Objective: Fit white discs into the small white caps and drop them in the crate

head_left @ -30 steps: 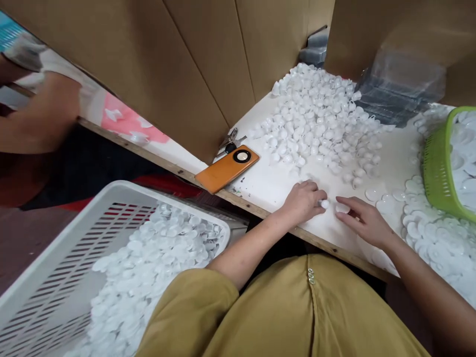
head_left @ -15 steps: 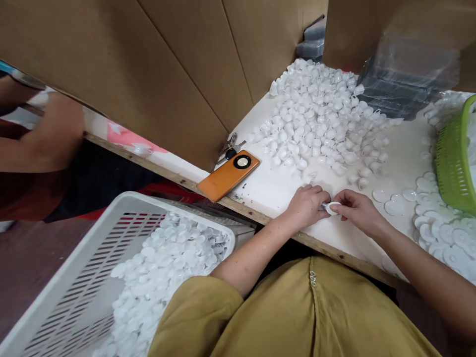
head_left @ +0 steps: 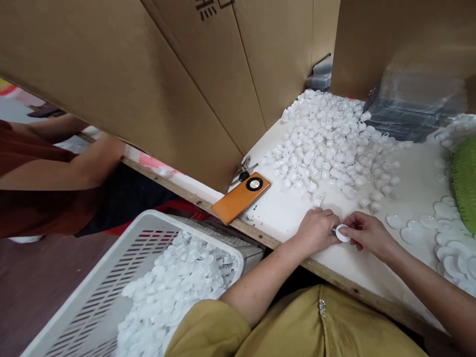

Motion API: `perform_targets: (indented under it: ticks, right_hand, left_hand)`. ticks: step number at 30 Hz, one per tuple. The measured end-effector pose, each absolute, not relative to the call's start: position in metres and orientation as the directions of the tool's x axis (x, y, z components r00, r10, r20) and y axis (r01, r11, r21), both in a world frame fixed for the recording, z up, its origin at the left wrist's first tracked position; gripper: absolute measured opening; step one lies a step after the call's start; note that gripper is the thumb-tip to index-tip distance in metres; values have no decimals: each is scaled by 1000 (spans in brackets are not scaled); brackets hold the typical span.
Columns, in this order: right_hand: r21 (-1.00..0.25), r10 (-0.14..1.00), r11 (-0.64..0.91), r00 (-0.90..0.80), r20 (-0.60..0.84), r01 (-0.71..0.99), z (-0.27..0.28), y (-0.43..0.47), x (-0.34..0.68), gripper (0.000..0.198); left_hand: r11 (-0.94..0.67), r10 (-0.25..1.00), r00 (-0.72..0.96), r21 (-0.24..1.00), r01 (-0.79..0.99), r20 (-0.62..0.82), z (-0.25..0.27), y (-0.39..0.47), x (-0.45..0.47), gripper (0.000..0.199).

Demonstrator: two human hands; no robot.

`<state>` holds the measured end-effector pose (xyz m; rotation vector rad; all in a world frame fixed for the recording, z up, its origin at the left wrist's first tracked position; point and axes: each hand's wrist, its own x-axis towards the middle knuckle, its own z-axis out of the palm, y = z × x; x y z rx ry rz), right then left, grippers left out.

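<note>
My right hand [head_left: 366,234] pinches a small white saucer [head_left: 342,233] by its edge, over the front of the white tabletop [head_left: 277,218]. Close against it, my left hand [head_left: 318,230] is closed, fingers curled around something mostly hidden. A small greyish bit shows between that hand and the saucer; I cannot make out what it is. Beyond both hands spreads a heap of tiny white toy cups [head_left: 327,144] with handles. More flat white saucers [head_left: 453,255] lie in a loose pile to the right of my right hand.
An orange phone [head_left: 238,201] and keys [head_left: 244,173] lie left of my hands. Cardboard walls [head_left: 193,109] stand behind. A clear-wrapped stack [head_left: 412,111] is at the back, a green basket [head_left: 464,183] right. Below left, a white crate [head_left: 148,220] holds white pieces. A co-worker's arm [head_left: 96,161] shows left.
The view has tilted up, so everything sits lower in the picture. My hands remain together at the saucer, which now faces the camera more. The co-worker's arms show more.
</note>
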<state>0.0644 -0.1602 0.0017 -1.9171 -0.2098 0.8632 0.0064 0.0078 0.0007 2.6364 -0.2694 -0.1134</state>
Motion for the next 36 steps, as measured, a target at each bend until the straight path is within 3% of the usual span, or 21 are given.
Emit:
perform_targets:
  ticks: [5,10,17,22,30,36]
  right_hand:
    - [-802,472,-563,718,-511,-201,8,-155,66,26]
    - [-832,511,-511,703,-495,-214,8,-150,68,28]
    - [-835,471,-518,754,-458,-184,6,-159,71,33]
    - [-770,458,-621,730,-507,-146,14,-154,74,31]
    - [-791,521,-559,636,-569,-249,22,-143,86,27]
    - [-730,519,-647,573,-634,-222,25,-141,102,30]
  left_hand:
    - [-862,-211,977,478,-171,-30,0,8,7,32]
    - [-867,-204,979,467,-175,-11,-2,9,7,36]
    - [-816,-203,979,557,-156,-23,1,11,9,27]
    - [-731,-210,974,675,-95,-90,7,16,9,34]
    - [-771,-144,968,637,20,-204,15,17,20,19]
    - [-791,-188,925,609,57,-331,25,18,33,15]
